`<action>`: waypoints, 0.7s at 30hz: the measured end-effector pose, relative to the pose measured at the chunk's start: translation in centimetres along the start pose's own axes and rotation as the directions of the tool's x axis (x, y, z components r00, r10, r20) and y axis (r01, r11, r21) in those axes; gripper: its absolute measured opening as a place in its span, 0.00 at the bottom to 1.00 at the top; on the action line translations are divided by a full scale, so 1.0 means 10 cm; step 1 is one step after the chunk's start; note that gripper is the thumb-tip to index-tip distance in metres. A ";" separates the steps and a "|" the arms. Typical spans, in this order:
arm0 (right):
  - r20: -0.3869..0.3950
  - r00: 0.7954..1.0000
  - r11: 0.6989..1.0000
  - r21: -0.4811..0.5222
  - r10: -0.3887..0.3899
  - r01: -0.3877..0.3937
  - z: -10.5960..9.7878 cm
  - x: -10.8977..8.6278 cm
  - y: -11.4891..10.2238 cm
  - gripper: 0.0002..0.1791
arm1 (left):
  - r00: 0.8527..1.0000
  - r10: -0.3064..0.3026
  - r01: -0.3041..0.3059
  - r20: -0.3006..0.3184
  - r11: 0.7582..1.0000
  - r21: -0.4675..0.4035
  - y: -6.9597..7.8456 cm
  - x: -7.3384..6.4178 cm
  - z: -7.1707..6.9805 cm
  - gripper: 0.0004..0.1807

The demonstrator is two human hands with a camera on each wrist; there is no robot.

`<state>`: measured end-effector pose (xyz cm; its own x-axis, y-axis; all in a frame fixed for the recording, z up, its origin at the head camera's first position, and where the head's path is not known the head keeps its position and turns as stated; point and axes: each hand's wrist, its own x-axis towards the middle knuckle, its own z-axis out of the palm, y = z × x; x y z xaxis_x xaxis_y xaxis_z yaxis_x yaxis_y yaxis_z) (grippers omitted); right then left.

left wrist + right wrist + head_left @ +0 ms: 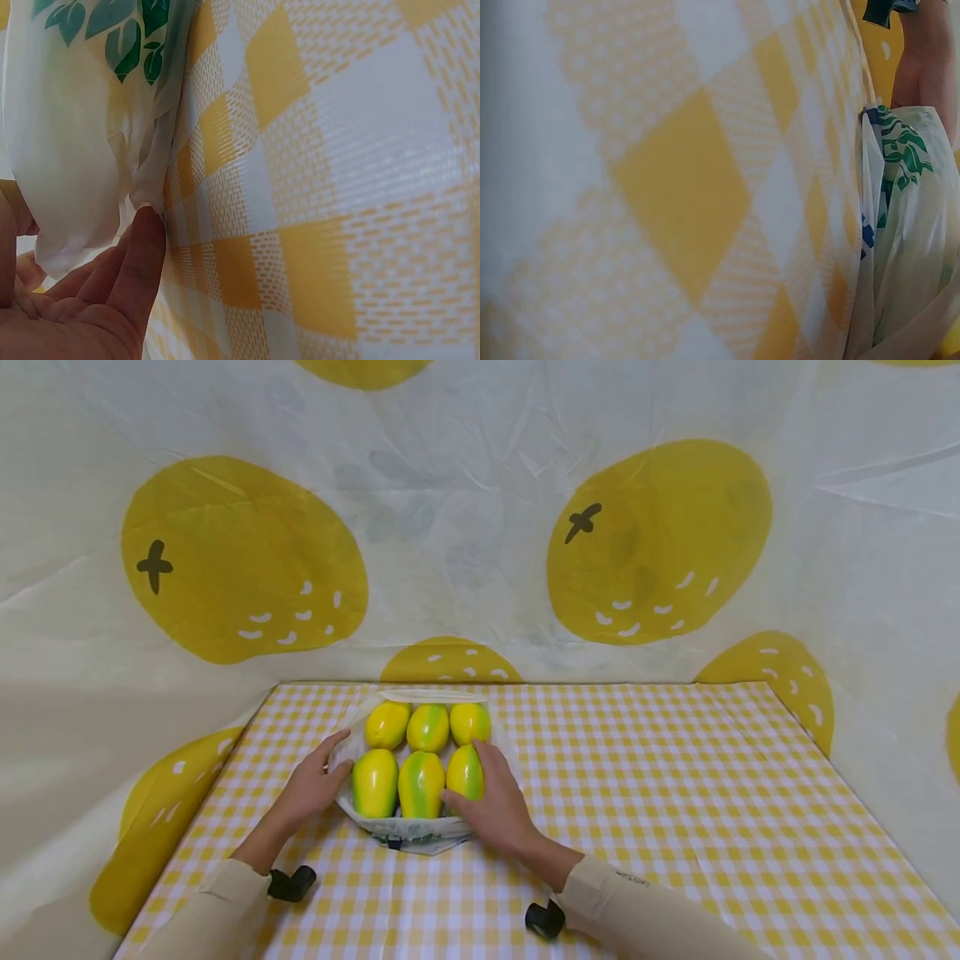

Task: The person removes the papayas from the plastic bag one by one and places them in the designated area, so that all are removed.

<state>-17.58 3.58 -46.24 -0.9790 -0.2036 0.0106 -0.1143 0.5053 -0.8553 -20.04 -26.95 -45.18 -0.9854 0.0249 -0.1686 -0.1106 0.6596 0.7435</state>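
Note:
Several yellow-green mangoes (pixel 422 785) lie in two rows inside a white plastic bag (pixel 442 839), whose mouth faces up. My left hand (pixel 317 781) holds the bag's left side, thumb over the rim and fingers along the outside. In the left wrist view, the bag's pale wall (pixel 67 172) lies between thumb and fingers (pixel 139 262), with one fingertip low by the cloth. My right hand (pixel 495 797) grips the near right mango (pixel 463 772), thumb on its left and fingers on its right. The right wrist view shows the bag's printed side (pixel 907 172); the right hand's grip is hidden there.
A yellow-and-white checked cloth (pixel 675 810) covers the table, stretching well to the right of the bag. Behind the table hangs a pale sheet (pixel 465 527) printed with large yellow fruit. Each wrist carries a black camera (pixel 292 883).

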 end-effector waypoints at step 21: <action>-0.048 0.999 0.999 0.049 0.002 0.000 -0.02 0.03 -0.05 0.48 | 1.000 -0.012 0.012 0.005 1.000 -0.006 -0.01 0.02 0.00 0.35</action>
<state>-17.80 3.42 -45.71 -0.9863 -0.1617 0.0337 -0.1061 0.4639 -0.8795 -20.20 -27.05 -45.29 -0.9833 0.0208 -0.1807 -0.1231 0.6553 0.7453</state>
